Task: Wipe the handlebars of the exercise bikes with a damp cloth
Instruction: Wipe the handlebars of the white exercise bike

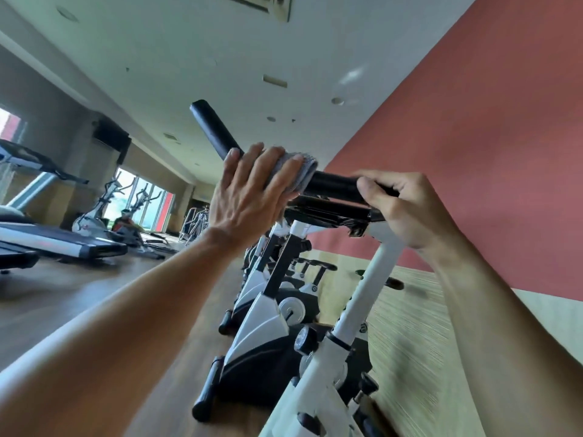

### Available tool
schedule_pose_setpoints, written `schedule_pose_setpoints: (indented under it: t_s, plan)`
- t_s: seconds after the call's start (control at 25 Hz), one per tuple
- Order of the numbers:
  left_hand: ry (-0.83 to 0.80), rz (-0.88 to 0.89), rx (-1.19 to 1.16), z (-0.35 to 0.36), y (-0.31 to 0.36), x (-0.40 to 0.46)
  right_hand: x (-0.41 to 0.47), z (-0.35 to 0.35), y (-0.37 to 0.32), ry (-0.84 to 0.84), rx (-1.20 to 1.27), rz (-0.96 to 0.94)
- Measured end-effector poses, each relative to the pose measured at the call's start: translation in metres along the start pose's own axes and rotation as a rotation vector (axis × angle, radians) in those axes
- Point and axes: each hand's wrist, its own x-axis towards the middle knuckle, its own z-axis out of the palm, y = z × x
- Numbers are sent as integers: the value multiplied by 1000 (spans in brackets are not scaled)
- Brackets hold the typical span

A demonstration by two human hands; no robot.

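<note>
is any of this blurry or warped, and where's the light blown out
Head view: wide-angle distortion tilts and bends the walls and ceiling; motion blur smears the striped wall panel and the bike frame; the far windows are blown out white; the left hand, cloth and handlebar are fairly sharp.

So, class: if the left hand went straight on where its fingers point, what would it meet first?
Past the grey cloth under it, the left hand meets nothing near; perhaps the red wall, depth unclear.

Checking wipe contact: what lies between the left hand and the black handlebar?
A folded grey cloth, under the left hand on the black padded handlebar; head view.
</note>
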Motion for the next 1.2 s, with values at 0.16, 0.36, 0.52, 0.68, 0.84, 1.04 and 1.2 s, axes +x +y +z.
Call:
schedule_pose_setpoints:
  t_s: [0.16,0.36,0.52,0.68,0.84,1.04,1.2]
  plan:
    - [0,-64,-61,1,-9,-2,0,6,-1,48,42,22]
    - [55,112,-45,1,-3,5,0,6,-1,35,17,26]
    - [39,170,-1,6,-56,-3,1,7,-1,48,31,28]
    - [56,86,-39,4,-49,-1,4,8,2,41,-2,-2]
    - [117,164,-92,-1,-10,11,1,9,-2,75,2,0]
    - [33,178,-130,-7,-45,7,0,9,-5,53,12,17]
    - [-30,39,-108,-17,-29,11,-1,14,-6,97,-19,0]
